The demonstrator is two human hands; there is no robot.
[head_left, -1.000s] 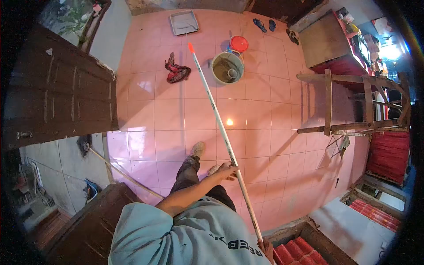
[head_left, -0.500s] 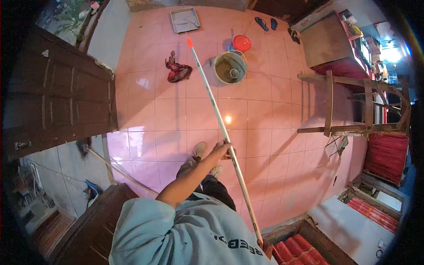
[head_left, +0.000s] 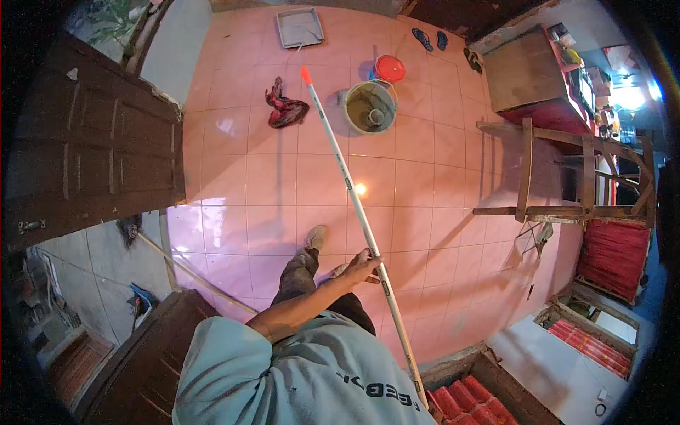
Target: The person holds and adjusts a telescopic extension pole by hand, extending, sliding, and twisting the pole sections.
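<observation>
A long white pole with an orange tip [head_left: 347, 177] slants from the middle of the room down to my right side, with dark printed bands along it. My left hand [head_left: 364, 266] is closed around its lower half, in front of my legs. The pole's orange end points away from me, above the floor and short of a grey tray [head_left: 282, 28] with a thin handle sticking out. My right hand is out of sight; the pole's near end runs down beside my shirt at the bottom edge.
On the pink tiled floor [head_left: 234, 177] are a bucket [head_left: 348, 113] of murky liquid holding a small container, a red-lidded pail [head_left: 389, 69], a dark red cloth [head_left: 287, 112] and sandals [head_left: 423, 39]. A wooden frame [head_left: 524, 170] juts in at right. Left are a brown door [head_left: 92, 142] and a broom [head_left: 191, 273].
My left hand has moved slightly down and right with the pole, and the pole's orange tip has shifted a little lower. My feet have changed position, and the right hand has left view.
</observation>
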